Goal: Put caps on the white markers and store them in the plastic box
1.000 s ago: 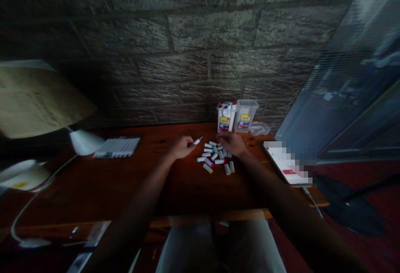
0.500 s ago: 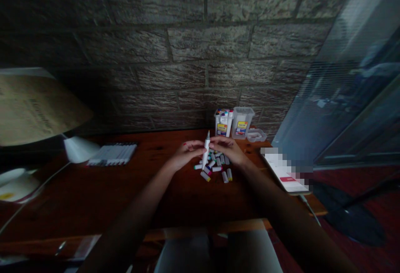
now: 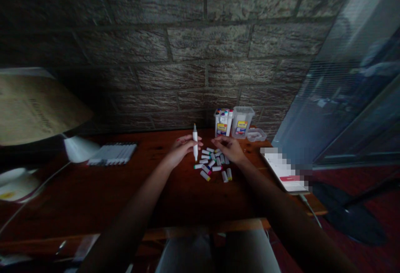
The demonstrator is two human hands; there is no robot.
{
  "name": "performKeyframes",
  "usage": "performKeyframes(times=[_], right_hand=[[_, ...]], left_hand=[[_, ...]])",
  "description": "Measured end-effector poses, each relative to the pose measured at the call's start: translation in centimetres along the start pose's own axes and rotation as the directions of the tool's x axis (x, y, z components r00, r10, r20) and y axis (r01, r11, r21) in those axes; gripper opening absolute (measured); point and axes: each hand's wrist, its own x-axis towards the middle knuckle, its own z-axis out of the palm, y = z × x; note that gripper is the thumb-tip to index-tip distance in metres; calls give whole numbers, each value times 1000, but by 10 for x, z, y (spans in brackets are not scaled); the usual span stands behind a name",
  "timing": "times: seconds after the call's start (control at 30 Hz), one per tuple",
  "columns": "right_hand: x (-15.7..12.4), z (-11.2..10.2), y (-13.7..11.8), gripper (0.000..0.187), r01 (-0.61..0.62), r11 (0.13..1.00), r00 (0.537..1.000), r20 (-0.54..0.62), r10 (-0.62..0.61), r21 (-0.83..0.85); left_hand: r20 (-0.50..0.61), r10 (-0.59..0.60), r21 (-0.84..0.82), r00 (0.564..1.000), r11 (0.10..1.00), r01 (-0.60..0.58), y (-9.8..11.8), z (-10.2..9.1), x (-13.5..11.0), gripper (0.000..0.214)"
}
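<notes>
My left hand (image 3: pixel 181 150) is closed around a white marker (image 3: pixel 195 141), held upright between thumb and fingers. A pointed grey tip shows at the marker's top end, with no cap over it. My right hand (image 3: pixel 230 148) is a short way to the right, apart from the marker. Its thumb and fingers are drawn together in a pinch; whether anything small is between them I cannot make out. Below and between the hands, several loose marker caps (image 3: pixel 216 168) lie in a pile, white or grey with coloured ends.
Behind the caps stand a clear box of markers (image 3: pixel 222 123), another clear box (image 3: pixel 243 123) and a small clear lid (image 3: pixel 256 135). A row of markers (image 3: pixel 113 154) lies left, near a lamp (image 3: pixel 40 106) and white cup (image 3: pixel 18 184). A tablet-like device (image 3: pixel 287 173) sits at the right edge.
My left hand has carried the marker left and a little up. My right hand, which was touching the marker, has come away from it, so more of the caps show.
</notes>
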Motion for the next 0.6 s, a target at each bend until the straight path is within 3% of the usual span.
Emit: performKeyframes(times=[0.1, 0.23, 0.37, 0.6], right_hand=[[0, -1, 5, 27, 69, 992, 997, 29, -66, -104], [-3, 1, 1, 19, 139, 974, 982, 154, -112, -179], [-6, 3, -3, 19, 159, 971, 960, 258, -110, -178], [-8, 7, 9, 17, 204, 955, 933, 339, -123, -214]], left_hand=[[-71, -12, -3, 997, 1000, 12, -2, -4, 2, 32], [-126, -27, 63, 992, 997, 36, -7, -4, 4, 31], [-153, 43, 127, 987, 992, -23, -9, -3, 5, 30], [-167, 122, 132, 978, 986, -101, -5, 0, 2, 43]])
